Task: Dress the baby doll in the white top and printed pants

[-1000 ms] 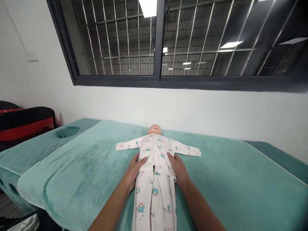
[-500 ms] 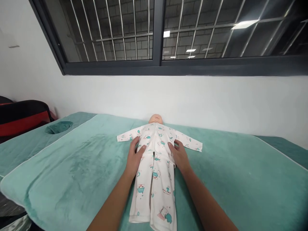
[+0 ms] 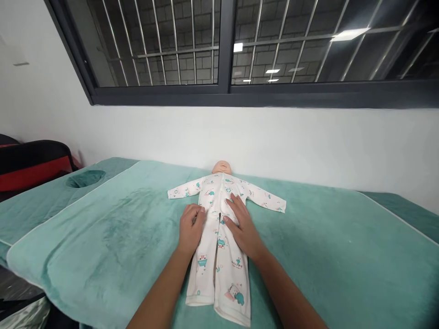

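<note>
A doll lies on its back, its bald head [image 3: 222, 167] toward the wall. It wears a white printed pajama top [image 3: 213, 192] with both sleeves spread out sideways. White pajama pants [image 3: 233, 278] with the same print stretch toward me, legs side by side. At the waist on the left, my left hand [image 3: 191, 228] has its fingers curled in against the edge of the top, thumb on the cloth. My right hand [image 3: 244, 228] lies over the right side of the waist, fingers outstretched on the top and thumb near the middle. It covers part of the hem and waistband.
A green plush cover [image 3: 325, 246] lies under the doll, with a round hole [image 3: 85, 178] at the left. A black and red bag [image 3: 34, 167] stands at the far left. Behind are a white wall [image 3: 274, 141] and a barred window [image 3: 224, 93].
My right hand has moved inward from the right edge of the top onto its front, fingers straightened. My left hand has come slightly lower and its fingers have curled in.
</note>
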Action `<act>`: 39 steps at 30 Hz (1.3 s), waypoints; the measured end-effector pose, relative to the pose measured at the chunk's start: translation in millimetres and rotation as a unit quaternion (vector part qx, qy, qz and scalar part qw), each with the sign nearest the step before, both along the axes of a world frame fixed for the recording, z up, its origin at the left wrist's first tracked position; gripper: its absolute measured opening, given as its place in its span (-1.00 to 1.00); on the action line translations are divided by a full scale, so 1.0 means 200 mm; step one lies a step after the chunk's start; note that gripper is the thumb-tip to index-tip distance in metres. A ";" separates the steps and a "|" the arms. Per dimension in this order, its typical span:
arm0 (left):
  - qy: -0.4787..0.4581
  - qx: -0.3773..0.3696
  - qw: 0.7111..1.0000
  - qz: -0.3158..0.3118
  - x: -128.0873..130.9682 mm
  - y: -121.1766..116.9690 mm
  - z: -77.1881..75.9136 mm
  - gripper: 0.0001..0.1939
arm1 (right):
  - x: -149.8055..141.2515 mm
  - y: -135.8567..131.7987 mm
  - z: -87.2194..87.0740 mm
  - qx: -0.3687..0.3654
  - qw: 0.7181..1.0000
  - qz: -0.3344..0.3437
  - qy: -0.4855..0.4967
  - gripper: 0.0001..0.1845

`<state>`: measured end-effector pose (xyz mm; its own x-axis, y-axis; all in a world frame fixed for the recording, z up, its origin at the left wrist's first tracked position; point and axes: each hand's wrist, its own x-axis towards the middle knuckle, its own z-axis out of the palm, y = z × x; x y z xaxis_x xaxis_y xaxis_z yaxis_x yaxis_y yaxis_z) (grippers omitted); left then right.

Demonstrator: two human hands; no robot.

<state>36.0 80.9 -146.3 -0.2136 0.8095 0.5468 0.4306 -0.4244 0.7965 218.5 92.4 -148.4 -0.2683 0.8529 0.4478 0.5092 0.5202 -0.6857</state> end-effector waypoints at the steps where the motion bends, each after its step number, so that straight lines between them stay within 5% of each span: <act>1: -0.024 -0.023 0.999 0.006 0.00 0.00 0.00 -0.67 | 0.00 -0.01 0.00 -0.024 1.000 0.000 0.004 -0.43; 6: -0.087 -0.100 0.991 0.013 -0.01 0.03 -0.01 -0.65 | 0.00 -0.09 -0.01 -0.125 0.991 -0.010 0.035 -0.28; 11: -0.096 -0.093 0.990 0.039 -0.03 0.08 -0.04 -0.73 | 0.01 -0.12 -0.07 -0.137 0.984 -0.080 0.082 -0.28; 15: -0.094 -0.062 0.994 -0.006 -0.06 0.17 -0.06 -0.66 | 0.05 0.01 -0.07 -0.069 0.974 -0.165 0.136 -0.33; 19: -0.146 -0.088 0.983 -0.067 -0.10 0.31 -0.05 -0.51 | 0.07 0.21 0.03 -0.026 0.979 -0.155 0.133 -0.32; 25: -0.042 -0.166 0.979 -0.112 -0.12 0.47 -0.05 -0.38 | -0.03 0.39 0.05 -0.108 0.978 -0.079 0.157 -0.22; 32: -0.019 -0.204 0.969 -0.135 -0.10 0.47 -0.07 -0.30 | 0.00 0.41 -0.01 -0.199 0.966 -0.066 0.149 -0.06; 39: -0.008 -0.192 0.978 -0.076 -0.07 0.39 -0.10 -0.32 | -0.01 0.30 -0.05 -0.144 0.976 -0.139 0.088 -0.09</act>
